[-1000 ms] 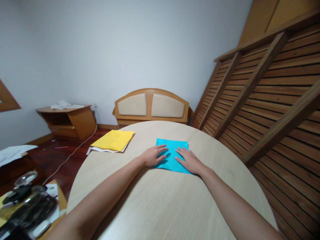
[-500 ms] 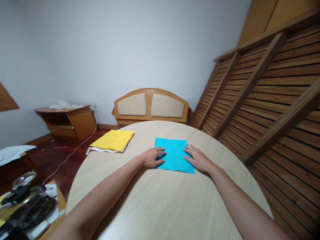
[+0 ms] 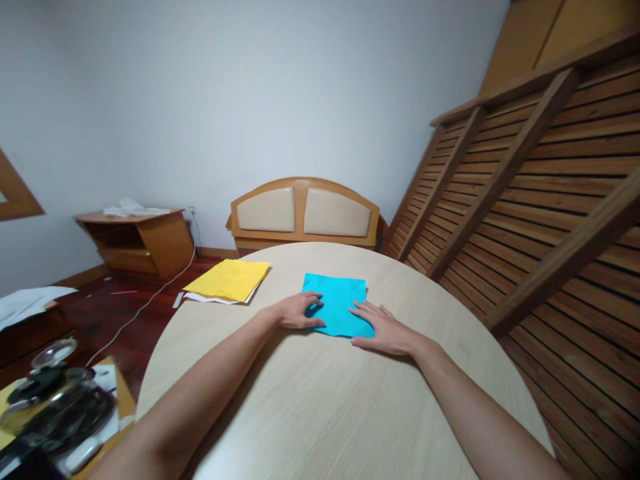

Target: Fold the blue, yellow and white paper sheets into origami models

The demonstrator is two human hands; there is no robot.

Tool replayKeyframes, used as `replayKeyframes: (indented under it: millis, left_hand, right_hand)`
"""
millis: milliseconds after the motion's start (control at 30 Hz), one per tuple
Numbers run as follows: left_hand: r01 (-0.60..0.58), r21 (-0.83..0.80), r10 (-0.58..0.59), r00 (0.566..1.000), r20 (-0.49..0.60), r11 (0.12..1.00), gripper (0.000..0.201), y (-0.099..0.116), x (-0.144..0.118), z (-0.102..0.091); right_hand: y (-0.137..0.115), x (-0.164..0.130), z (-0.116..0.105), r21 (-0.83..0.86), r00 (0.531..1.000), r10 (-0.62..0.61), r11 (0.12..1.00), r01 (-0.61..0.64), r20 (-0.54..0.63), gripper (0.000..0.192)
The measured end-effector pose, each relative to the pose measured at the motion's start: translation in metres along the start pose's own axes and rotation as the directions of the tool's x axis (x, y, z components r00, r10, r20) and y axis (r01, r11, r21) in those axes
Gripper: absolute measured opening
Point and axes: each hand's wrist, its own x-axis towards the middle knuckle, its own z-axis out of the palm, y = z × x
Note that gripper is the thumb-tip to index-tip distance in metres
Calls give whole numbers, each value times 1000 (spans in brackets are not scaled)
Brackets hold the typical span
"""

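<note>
While both hands lie open and flat — left hand (image 3: pixel 299 312), right hand (image 3: pixel 381 329) — on blue paper (image 3: pixel 336 306) at the round counter's (image 3: pixel 320 400) 12 o'clock, uneven pressure could skew it.

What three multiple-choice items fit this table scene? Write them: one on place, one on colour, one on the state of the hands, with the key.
1. Where does the yellow paper lie?
A. left of the blue paper
B. under the blue paper
C. on the floor

2. What colour is the sheet that both hands touch?
A. red
B. blue
C. white

3. How do the hands rest?
A. clenched in fists
B. lifted off the table
C. flat, fingers spread

Key: 1 A, the yellow paper sits left of the blue paper on the round table. 2 B, the sheet is bright blue. 3 C, the left hand and the right hand lie open at its near corners.
</note>
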Motion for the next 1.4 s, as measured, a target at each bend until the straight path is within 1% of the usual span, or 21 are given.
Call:
replayKeyframes:
  millis: [100,167,233,300,400,467,567,633,733,800,900,1000,1133,1267,1333,1400]
  left_hand:
    - [-39,7,40,998,-47,999,67,1,1,3]
    - [-81,25,83,993,-88,996,58,3,2,5]
    - [-129,47,134,984,-119,990,47,5,4,5]
    - [-172,72,180,974,-135,982,38,8,5,6]
    - [-209,109,224,963,-147,972,31,12,7,10]
    - [-243,115,259,954,-152,963,32,15,9,15]
    - [-279,84,289,947,-141,957,50,17,10,22]
    - [-261,54,265,959,-99,964,64,17,10,25]
    - [-221,29,222,974,-34,975,74,17,10,25]
    - [-194,31,195,981,-15,981,76,16,9,23]
    - [-142,57,142,990,11,988,76,15,7,18]
    - [-76,88,74,997,23,993,77,10,5,13]
    - [13,120,-15,1000,17,993,80,-3,2,11]
    - [71,141,-69,997,-18,987,83,-14,3,11]
    - [60,150,-51,997,-62,987,79,-16,4,11]
    - [-3,143,20,993,-114,990,68,-16,6,9]
  right_hand:
    - [2,0,-1,8,1000,4,1000,-4,-7,94]
    - [0,-1,-3,14,1000,1,1000,-1,-16,91]
    - [-4,-2,-8,26,999,-19,999,20,-42,81]
    - [-8,-5,-14,43,995,-63,997,67,-71,68]
    - [-11,-9,-22,61,990,-120,990,124,-75,60]
    - [-11,-11,-22,56,988,-128,990,133,-86,60]
    - [-11,-9,-16,43,983,-121,991,128,-138,65]
    - [-11,-6,-9,49,984,-120,991,127,-132,69]
    - [-9,-1,0,68,994,-92,993,97,-64,73]
    - [-4,1,2,64,998,-53,996,55,-41,78]
    - [3,0,0,37,999,3,999,-1,-39,82]
    - [5,-3,-4,33,1000,15,999,-14,-25,83]
    - [-3,-5,-7,42,999,-45,998,44,26,88]
    - [-12,-5,-7,56,995,-77,996,73,62,100]
    - [-14,-5,-7,54,995,-71,996,68,63,103]
    - [-12,-6,-8,54,997,-62,997,59,52,101]
